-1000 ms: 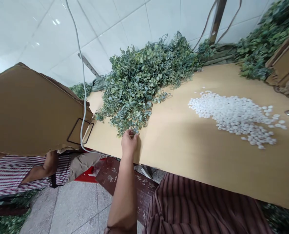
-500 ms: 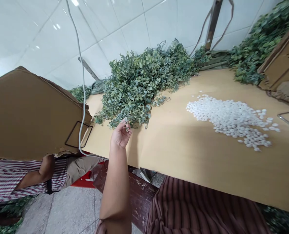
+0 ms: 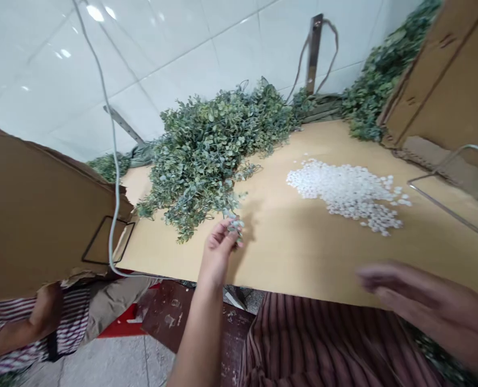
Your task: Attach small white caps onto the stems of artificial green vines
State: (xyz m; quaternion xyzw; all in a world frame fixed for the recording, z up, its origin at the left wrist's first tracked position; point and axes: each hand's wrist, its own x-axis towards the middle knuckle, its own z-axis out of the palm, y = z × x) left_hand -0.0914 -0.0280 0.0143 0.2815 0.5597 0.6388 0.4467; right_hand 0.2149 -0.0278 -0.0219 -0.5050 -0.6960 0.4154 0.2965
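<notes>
My left hand [image 3: 222,236] pinches a small sprig of artificial greenery [image 3: 235,224] above the tabletop, just in front of a heaped pile of the same green sprigs [image 3: 210,145]. My right hand [image 3: 387,282] is smeared by motion over the table's near edge at the right, so its fingers cannot be made out. Beyond it lies a spread of small white plastic pieces [image 3: 343,188], roundish and too small to name exactly.
Cardboard sheets stand at the left [image 3: 41,215] and right [image 3: 452,80] of the tan tabletop [image 3: 295,258]. A white cable [image 3: 112,161] hangs at the left. Thin metal frames [image 3: 444,201] stick out by the cardboard. A person in a striped shirt [image 3: 16,333] sits at lower left.
My left hand has come away from the pile toward me and to the right, with the sprig in its fingers. My right hand has entered from the right. The view has shifted.
</notes>
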